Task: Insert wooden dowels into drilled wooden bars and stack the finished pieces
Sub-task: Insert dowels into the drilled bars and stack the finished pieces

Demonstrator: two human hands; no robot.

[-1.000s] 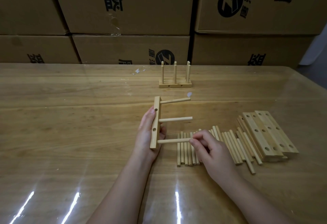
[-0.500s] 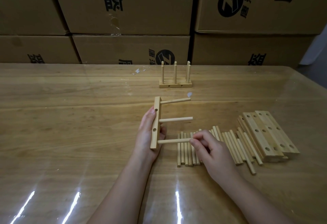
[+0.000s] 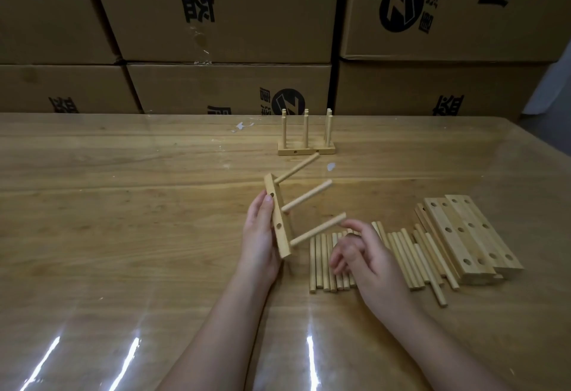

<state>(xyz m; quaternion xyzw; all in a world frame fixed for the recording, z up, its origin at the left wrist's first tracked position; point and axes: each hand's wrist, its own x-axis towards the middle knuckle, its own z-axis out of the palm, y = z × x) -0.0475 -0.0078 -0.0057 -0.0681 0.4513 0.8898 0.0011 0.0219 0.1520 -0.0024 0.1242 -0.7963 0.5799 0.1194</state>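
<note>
My left hand (image 3: 259, 236) grips a drilled wooden bar (image 3: 277, 216) held on edge above the table, tilted. Three dowels (image 3: 306, 196) stick out of it toward the upper right. My right hand (image 3: 364, 254) hovers just right of the lowest dowel's tip with fingers loosely spread, holding nothing. Below it lies a row of several loose dowels (image 3: 401, 254). A pile of drilled bars (image 3: 469, 236) lies at the right. A finished piece (image 3: 306, 143) with upright dowels stands at the back.
Stacked cardboard boxes (image 3: 216, 20) wall off the far edge of the wooden table (image 3: 123, 220). A clear glossy sheet covers the tabletop. Small white scraps (image 3: 242, 126) lie near the back.
My right hand has let go of the lowest dowel and drawn back. My left hand has tilted the bar, so the three dowels now point up and to the right.
</note>
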